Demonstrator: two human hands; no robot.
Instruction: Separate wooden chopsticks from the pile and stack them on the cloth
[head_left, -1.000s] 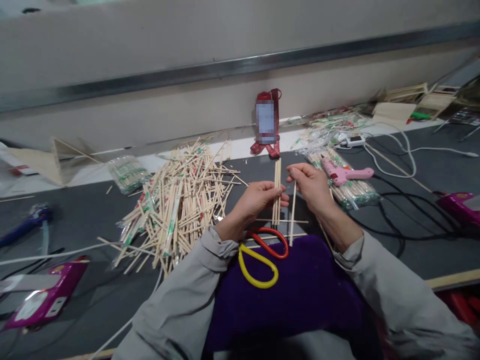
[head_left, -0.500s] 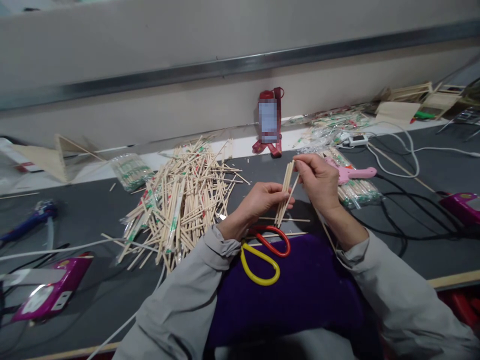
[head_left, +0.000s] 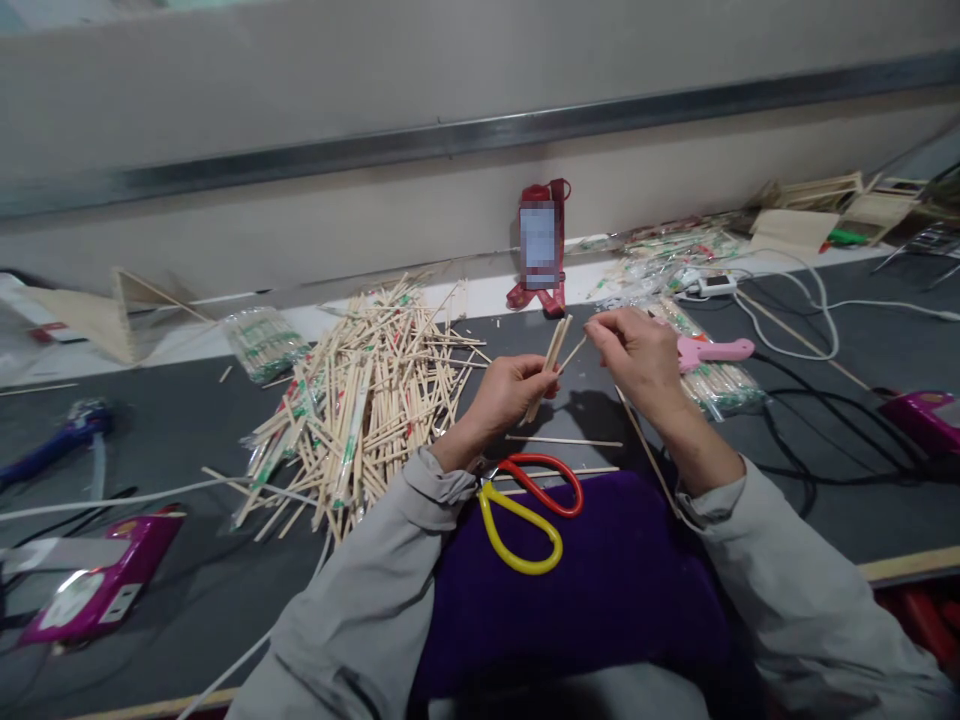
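Note:
My left hand [head_left: 517, 393] is closed round a small bundle of thin wooden sticks [head_left: 556, 345], held tilted above the table. My right hand [head_left: 636, 350] pinches the upper end of one wooden stick [head_left: 573, 354], which slants away from the bundle; its lower end reaches my left hand. Below my hands, a pair of scissors [head_left: 525, 563] with one yellow and one red handle lies partly over a purple cloth [head_left: 600, 600]. A loose stick [head_left: 566, 441] rests on the table just beyond them.
Left of my hands spreads a large heap of wooden sticks [head_left: 390, 400], some in wrappers. To the right lie a pink glue gun [head_left: 716, 349], a bagged stick pack [head_left: 720, 385] and tangled cables. A phone [head_left: 538, 243] in a red holder leans at the wall.
My left hand has shifted slightly left with the bundle. The stick in my right hand now slants apart from the others. My right hand has barely moved.

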